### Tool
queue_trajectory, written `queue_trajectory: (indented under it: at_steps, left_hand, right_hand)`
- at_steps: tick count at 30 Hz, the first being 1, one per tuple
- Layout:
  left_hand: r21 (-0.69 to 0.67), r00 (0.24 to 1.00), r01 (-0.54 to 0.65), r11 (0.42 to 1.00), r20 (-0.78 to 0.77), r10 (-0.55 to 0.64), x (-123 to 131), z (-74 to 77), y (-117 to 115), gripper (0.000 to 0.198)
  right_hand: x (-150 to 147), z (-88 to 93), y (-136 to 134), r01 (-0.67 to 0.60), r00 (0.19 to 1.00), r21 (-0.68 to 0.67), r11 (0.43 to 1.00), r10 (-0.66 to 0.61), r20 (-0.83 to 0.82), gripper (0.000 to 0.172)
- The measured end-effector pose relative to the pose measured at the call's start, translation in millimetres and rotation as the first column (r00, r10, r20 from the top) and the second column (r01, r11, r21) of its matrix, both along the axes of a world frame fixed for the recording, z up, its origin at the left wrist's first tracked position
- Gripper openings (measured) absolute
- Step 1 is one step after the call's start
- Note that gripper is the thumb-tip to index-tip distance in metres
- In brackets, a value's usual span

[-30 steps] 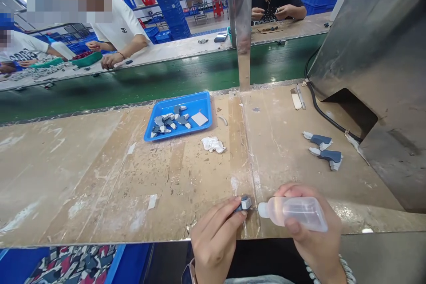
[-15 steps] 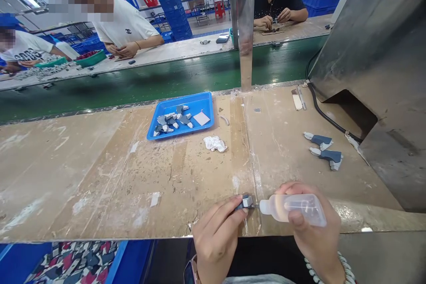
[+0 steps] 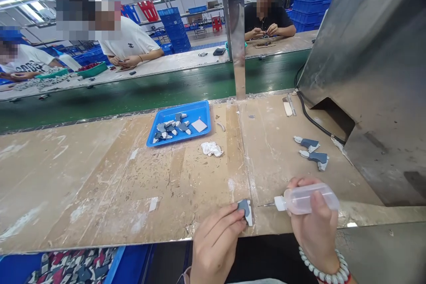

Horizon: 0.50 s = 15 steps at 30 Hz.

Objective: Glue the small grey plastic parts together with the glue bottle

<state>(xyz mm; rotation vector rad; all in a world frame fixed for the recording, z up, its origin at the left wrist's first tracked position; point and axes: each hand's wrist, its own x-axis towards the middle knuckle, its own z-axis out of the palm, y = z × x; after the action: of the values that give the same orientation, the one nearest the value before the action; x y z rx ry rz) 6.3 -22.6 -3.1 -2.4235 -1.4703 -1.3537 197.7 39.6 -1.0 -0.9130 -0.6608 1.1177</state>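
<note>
Between the fingertips of my left hand [image 3: 218,237] is a small grey-and-white plastic part [image 3: 245,211], held close above the worktable near its front edge. My right hand [image 3: 314,222] is wrapped round a clear squeeze bottle [image 3: 309,199] with a white cap and a thin metal needle tip. The bottle lies tilted nearly flat, its needle pointing left toward the part with a gap between them. Two similar grey-and-white parts [image 3: 314,158] rest on the table beyond my right hand.
A blue tray [image 3: 178,141] holds several grey-and-white parts and a pale square. Crumpled white tissue [image 3: 211,149] lies in front of it. A metal housing [image 3: 376,111] with a black cable stands at right. Beyond a green conveyor [image 3: 133,91], several people work. A blue bin of parts [image 3: 115,266] sits below left.
The bottle has moved right, away from the part, so its needle now shows clear. The part has turned in my left fingers, showing its grey face. The whole view has shifted slightly.
</note>
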Motion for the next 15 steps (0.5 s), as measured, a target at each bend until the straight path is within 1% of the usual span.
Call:
queue_trajectory:
  at_steps: [2,5,7,11,15]
  left_hand:
    - [-0.045,0.999,0.019,0.999,-0.037,-0.021,-1.7,4.8,-2.2,0.023]
    - [-0.045,0.996,-0.033,0.998,-0.084,0.029,-1.8,12.6,-0.8,0.024]
    - [-0.042,0.991,-0.042,0.998,-0.131,0.036,-0.2,18.0,3.1,0.024]
    - [-0.081,0.974,0.018,0.997,-0.222,-0.035,2.3,30.8,12.8,0.016]
    - [-0.097,0.941,0.078,0.992,-0.320,-0.106,-1.0,42.4,19.8,0.016]
  right_hand:
    - [-0.4,1.4,1.6,-0.001,1.000,-0.005,1.000,0.001,-0.001,0.029]
    - [-1.1,0.9,2.5,-0.022,1.000,0.033,0.999,0.021,0.011,0.027]
    - [-1.0,-1.0,1.8,-0.019,1.000,0.056,0.998,0.019,0.008,0.026]
    - [-0.3,-6.7,-1.1,-0.023,1.000,0.077,0.997,0.022,0.007,0.024]
    - [-0.3,-11.7,-2.5,-0.019,1.000,0.069,0.997,0.018,0.014,0.024]
